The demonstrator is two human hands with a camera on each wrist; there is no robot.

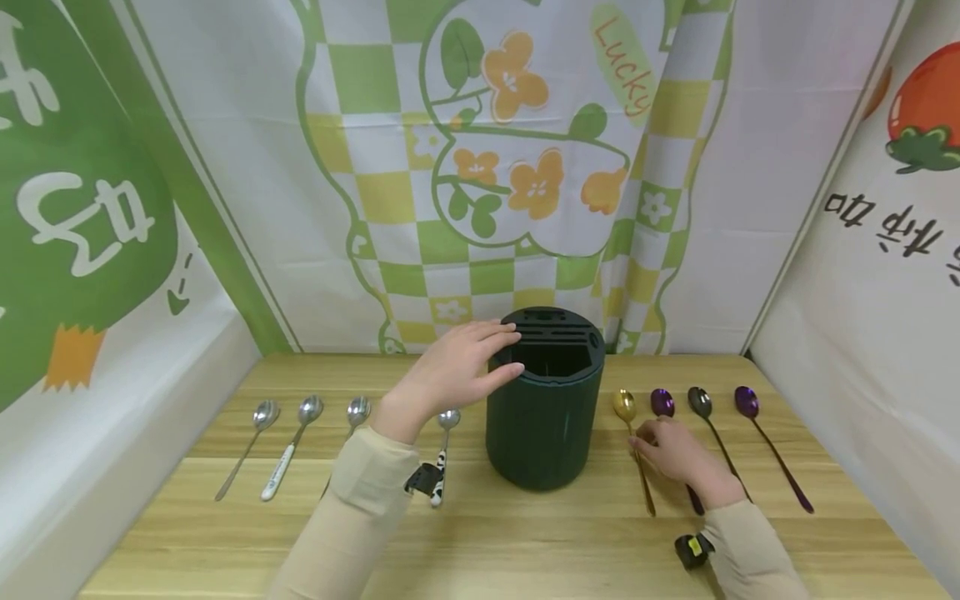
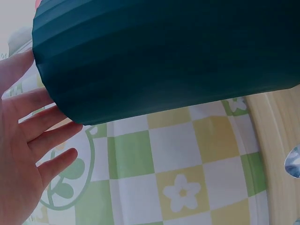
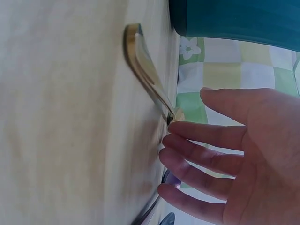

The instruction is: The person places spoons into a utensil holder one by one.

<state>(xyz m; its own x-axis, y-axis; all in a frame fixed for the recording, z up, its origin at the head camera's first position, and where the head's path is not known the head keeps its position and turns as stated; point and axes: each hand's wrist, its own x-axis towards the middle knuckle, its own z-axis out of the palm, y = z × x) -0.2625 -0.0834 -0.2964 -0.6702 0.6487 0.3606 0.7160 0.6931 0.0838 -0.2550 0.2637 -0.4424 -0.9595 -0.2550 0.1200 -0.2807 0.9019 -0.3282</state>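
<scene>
A dark green ribbed utensil holder [image 1: 540, 437] stands upright on the table, with a slotted lid and a large opening. My left hand [image 1: 461, 367] lies at its top left rim with the fingers extended; in the left wrist view the fingertips meet the holder's edge. My right hand [image 1: 677, 454] is low over a gold spoon [image 1: 624, 405] lying on the table. In the right wrist view the index fingertip is at the gold spoon [image 3: 145, 65], while the thumb stays apart from it. A purple spoon [image 1: 662, 402] lies partly hidden under the right hand.
Right of that hand lie a black spoon [image 1: 700, 402] and another purple spoon [image 1: 747, 402]. Left of the holder, several silver spoons lie in a row, including one with a white handle [image 1: 278, 472] and one with a black-and-white handle [image 1: 439, 479]. A patterned curtain [image 1: 375, 150] hangs behind.
</scene>
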